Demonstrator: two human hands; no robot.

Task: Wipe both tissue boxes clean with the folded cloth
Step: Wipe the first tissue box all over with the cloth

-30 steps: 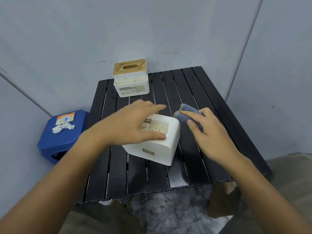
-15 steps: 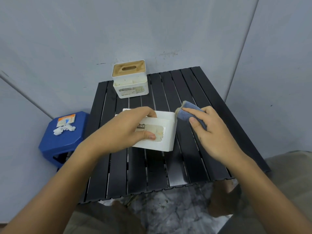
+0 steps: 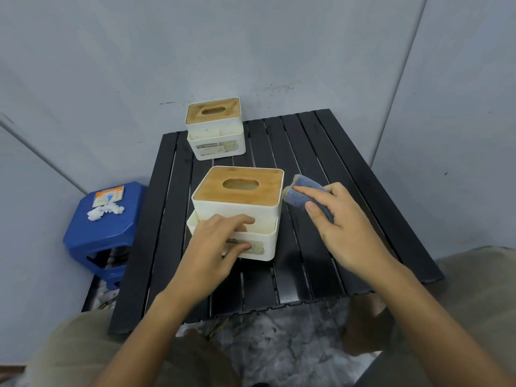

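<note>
Steadying the rigid, likely light near tissue box [image 3: 237, 216] is done by the left hand [image 3: 216, 247] gripping its front tray; the soft folded cloth [image 3: 305, 195] is pinched in the right hand [image 3: 343, 230].

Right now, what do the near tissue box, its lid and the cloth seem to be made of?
Near tissue box: probably plastic, smooth matte white with rounded corners. Lid: looks like wood or bamboo, tan with faint grain. Cloth: soft fuzzy blue fabric, perhaps microfibre, with a paler edge.

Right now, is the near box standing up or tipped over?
Standing up. The near box sits flat on the table, its wooden lid facing up. The left hand holds its front.
</note>
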